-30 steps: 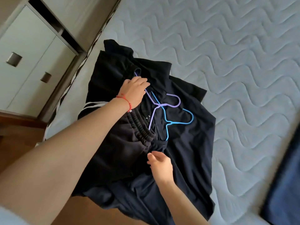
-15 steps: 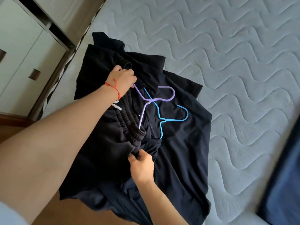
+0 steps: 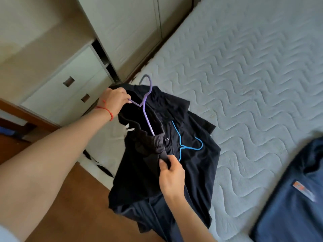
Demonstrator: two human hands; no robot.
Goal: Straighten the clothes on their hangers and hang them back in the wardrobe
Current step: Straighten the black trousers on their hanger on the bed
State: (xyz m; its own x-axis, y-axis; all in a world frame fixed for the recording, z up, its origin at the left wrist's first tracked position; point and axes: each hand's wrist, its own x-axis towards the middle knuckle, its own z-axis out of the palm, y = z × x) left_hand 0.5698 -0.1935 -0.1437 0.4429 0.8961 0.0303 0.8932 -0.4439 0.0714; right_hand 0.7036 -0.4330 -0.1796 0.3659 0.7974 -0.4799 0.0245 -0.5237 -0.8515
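Note:
Black trousers with an elastic waistband hang on a purple hanger, lifted above the bed corner. My left hand, with a red string on the wrist, grips one arm of the purple hanger together with the black cloth. My right hand pinches the waistband near the hanger's other end. Under them lies another black garment on a blue hanger, spread over the mattress edge.
The quilted grey mattress fills the right side. A dark blue garment lies at the lower right. White wardrobe doors and drawers stand at the upper left. Brown wooden floor is below.
The purple hanger with the black trousers has been lifted off the pile and turned, hook pointing up. My right hand has closed on the waistband. The blue hanger stays on the bed.

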